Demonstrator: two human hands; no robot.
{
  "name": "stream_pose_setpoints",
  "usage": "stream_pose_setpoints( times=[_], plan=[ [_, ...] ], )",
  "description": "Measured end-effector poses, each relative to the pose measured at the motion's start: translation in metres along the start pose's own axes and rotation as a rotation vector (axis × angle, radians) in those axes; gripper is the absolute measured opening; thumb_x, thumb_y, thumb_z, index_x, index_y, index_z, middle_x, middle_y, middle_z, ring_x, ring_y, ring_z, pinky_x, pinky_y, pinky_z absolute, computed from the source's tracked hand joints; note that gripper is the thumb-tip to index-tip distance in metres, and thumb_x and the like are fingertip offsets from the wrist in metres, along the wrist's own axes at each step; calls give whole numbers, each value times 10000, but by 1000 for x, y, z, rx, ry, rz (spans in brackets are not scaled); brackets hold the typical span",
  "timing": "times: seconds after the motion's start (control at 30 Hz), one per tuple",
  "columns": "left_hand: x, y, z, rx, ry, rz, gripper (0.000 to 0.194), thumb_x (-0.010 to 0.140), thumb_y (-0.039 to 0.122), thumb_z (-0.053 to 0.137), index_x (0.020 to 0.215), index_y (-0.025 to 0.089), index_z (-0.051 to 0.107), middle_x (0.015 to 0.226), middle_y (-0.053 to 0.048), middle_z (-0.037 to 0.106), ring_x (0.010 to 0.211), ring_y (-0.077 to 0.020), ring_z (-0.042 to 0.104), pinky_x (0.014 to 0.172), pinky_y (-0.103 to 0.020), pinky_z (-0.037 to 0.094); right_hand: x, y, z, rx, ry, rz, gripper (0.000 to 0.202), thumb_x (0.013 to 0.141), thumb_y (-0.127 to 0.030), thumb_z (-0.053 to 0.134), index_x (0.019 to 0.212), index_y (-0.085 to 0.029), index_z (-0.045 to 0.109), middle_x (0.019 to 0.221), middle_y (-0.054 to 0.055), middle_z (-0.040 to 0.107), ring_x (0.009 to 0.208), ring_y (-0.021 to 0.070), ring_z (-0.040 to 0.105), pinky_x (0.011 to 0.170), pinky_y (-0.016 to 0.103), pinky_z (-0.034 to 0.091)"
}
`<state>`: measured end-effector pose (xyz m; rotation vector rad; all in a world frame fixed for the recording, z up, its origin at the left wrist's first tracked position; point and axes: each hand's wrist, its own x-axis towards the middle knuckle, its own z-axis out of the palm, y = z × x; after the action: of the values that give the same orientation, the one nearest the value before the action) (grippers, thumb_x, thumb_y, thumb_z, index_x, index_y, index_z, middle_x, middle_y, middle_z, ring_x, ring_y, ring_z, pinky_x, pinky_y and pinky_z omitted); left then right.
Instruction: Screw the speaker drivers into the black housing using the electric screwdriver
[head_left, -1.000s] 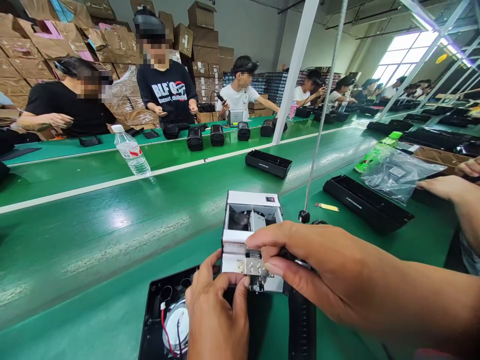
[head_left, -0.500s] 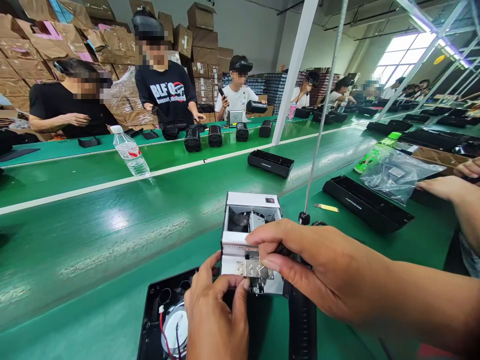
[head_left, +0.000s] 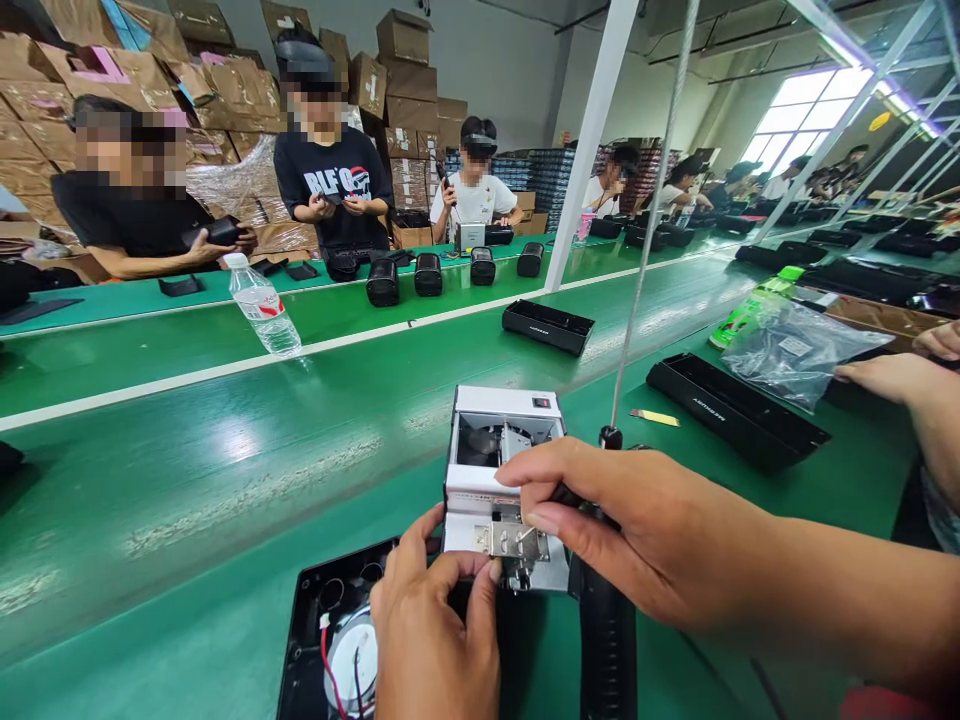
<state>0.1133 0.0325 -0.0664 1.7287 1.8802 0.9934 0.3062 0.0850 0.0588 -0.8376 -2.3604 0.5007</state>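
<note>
A white screw feeder box (head_left: 504, 440) stands on the green bench in front of me. My right hand (head_left: 645, 540) is closed around a black electric screwdriver (head_left: 604, 640), which hangs from a steel cable (head_left: 649, 210); its tip is at the feeder's metal outlet (head_left: 514, 545). My left hand (head_left: 435, 630) lies curled over the right edge of an open black housing (head_left: 322, 620) with a round speaker and red wires (head_left: 349, 665) inside. Thumb and forefinger touch the feeder's front.
A black tray (head_left: 547, 326) rides on the green conveyor (head_left: 225, 460), and a longer one (head_left: 739, 410) lies to the right beside another person's hand (head_left: 889, 378) on a clear plastic bag (head_left: 799, 350). A water bottle (head_left: 261, 305) and black cylinders (head_left: 427, 275) stand farther back. Co-workers sit opposite.
My hands have hardly moved at the feeder. The black tray on the conveyor has drifted a little to the right. The people opposite have shifted and picked up parts.
</note>
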Motion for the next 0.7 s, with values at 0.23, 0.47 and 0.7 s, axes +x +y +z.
stream_pose_setpoints(
  times=[0.23,0.47,0.7],
  plan=[
    [-1,0,1,5,6,3,250,961,304,587,832,300,802,1487,-74,613,1373,-338,568,1098,-596,434,-1,3,4,11,-14,21,256,1072,-159,480,1293,-203,602,947,20,701,670,82,579,644,184,448],
    [0,0,1,-7,0,-5,255,964,316,584,830,300,801,1477,-74,616,1378,-343,565,1112,-615,419,0,5,4,6,-39,-21,252,1074,-149,493,1298,-241,564,1053,14,710,874,102,661,748,198,463],
    [0,0,2,-4,6,9,260,963,316,583,825,288,800,1469,-91,618,1351,-357,576,1107,-645,426,-7,1,-2,-121,-133,137,318,1023,-141,443,1283,-324,429,1178,-4,584,705,128,533,647,288,403]
  ],
)
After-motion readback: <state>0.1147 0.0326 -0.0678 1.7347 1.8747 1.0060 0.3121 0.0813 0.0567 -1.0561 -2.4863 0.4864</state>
